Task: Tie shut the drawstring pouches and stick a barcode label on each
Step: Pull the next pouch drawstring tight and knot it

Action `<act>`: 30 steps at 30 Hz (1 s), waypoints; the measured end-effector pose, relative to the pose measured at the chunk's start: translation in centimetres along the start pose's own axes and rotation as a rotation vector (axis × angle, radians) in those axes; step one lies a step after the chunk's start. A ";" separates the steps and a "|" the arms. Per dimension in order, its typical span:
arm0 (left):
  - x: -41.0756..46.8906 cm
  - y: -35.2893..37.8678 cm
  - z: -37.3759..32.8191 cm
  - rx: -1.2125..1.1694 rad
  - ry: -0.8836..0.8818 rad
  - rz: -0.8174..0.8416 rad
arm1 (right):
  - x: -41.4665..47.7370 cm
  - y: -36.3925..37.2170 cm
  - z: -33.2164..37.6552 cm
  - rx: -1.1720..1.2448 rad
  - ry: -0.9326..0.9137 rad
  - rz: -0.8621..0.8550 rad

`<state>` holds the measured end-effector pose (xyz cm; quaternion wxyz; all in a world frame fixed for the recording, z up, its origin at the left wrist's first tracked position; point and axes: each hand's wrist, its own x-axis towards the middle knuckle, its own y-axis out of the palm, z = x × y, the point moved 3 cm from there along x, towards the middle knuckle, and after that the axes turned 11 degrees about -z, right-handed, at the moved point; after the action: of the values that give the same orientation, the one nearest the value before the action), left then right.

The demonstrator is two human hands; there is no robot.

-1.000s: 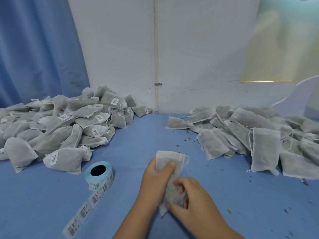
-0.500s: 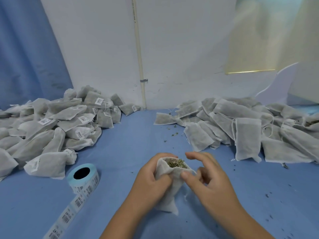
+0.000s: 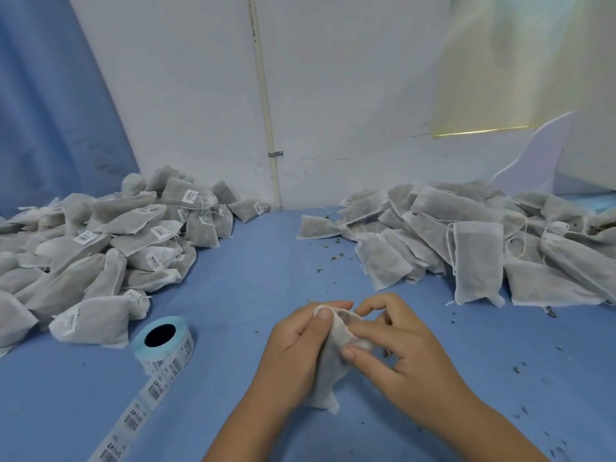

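Bag: one soft white cloth bag point(image 3: 328, 378) stands up between both hands; its long way runs from the top by the thumbs down to a floppy corner near the wrists
Left hand: the left hand point(image 3: 293, 355) wraps round the bag's left side and holds it, with the thumb pressed on the top edge
Right hand: the right hand point(image 3: 400, 348) pinches the bag's right side near the top with its thumb and curled fingers
Top of bag: the mouth point(image 3: 343, 317) sits right between the two thumbs, faces up and is a little open, with something dark inside
String: too thin to see at the hands, so I cannot tell which fingers have it
Next move: I think the top has to be pulled shut; it is already at the top of the grip, and both hands touch it
Sticker roll: the roll point(image 3: 163, 345) lies near the left hand, out to its left; it is round with a pale blue middle, and a strip of stickers point(image 3: 140, 411) trails from it; the left hand is nearer
Left pile: the puffy bags point(image 3: 116, 248) with stickers lie past the roll, well away from the grip
Right pile: the flatter bags point(image 3: 466, 248) with loose strings and no stickers lie ahead and right of the right hand
Table: the table point(image 3: 250, 261) is smooth and blue, with tiny dry leaf bits on it
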<state>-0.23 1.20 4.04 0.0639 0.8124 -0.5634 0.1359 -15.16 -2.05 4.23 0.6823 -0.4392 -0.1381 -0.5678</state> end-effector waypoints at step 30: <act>-0.8 0.7 0.2 0.485 0.322 0.121 | 0.7 -3.1 0.4 0.747 0.673 0.147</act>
<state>-1.10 1.64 3.53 -0.0518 0.7368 -0.5447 0.3972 -17.59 -2.10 6.38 0.8377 0.0334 -0.0727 -0.5402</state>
